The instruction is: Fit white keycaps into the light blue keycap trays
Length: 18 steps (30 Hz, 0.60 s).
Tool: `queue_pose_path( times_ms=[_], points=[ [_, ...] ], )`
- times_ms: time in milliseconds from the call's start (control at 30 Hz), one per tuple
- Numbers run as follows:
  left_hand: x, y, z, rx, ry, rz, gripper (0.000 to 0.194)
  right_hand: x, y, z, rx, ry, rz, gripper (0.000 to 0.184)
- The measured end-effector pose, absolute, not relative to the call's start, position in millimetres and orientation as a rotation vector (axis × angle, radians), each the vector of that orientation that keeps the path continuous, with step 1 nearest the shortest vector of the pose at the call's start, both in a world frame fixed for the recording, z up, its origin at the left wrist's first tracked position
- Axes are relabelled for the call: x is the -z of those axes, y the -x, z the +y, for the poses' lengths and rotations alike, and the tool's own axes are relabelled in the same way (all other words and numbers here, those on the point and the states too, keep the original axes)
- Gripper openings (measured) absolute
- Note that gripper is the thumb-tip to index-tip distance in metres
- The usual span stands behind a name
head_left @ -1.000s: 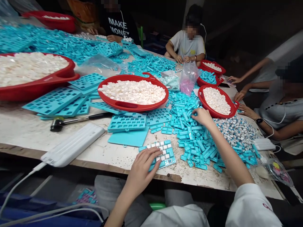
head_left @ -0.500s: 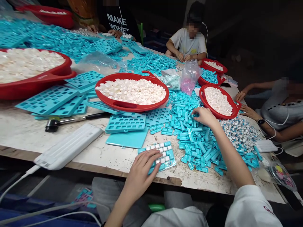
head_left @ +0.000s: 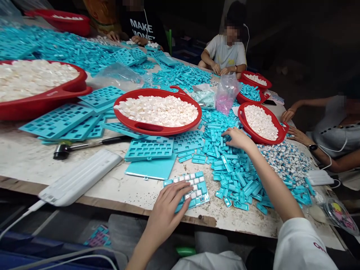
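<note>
My left hand lies with stretched fingers over a small blue panel of keycaps, set with white and blue caps, near the table's front edge. Part of the panel is hidden under the fingers. Over the heap of loose blue keycaps, my right hand reaches forward with fingertips drawn together around a blue piece, partly hidden by the fingers. Just right of this hand stands a red basin of white caps.
Another red basin stands mid-table behind stacked blue trays. A mallet and a white lamp bar lie left. Small white-and-blue switches spread at right. Co-workers sit across and at right.
My right hand has shifted slightly left over the blue heap. My left hand stays on the panel. The whole view has moved a little.
</note>
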<state>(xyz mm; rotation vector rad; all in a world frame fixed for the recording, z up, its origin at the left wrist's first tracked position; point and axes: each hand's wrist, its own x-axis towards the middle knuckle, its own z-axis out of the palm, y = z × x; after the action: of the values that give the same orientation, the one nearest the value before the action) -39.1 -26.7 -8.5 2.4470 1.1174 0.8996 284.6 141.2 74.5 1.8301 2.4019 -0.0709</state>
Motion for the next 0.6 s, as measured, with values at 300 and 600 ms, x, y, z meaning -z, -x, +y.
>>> queue_pose_path(
  times_ms=[300, 600],
  points=[
    [10, 40, -27, -0.902, -2.433, 1.127, 0.026, -63, -305, 145, 0.284, -2.011, 2.812, 0.016],
    [7, 37, -27, -0.919, -2.415, 1.144, 0.024, -74, -296, 109, 1.028, -2.377, 2.752, 0.034]
  ],
)
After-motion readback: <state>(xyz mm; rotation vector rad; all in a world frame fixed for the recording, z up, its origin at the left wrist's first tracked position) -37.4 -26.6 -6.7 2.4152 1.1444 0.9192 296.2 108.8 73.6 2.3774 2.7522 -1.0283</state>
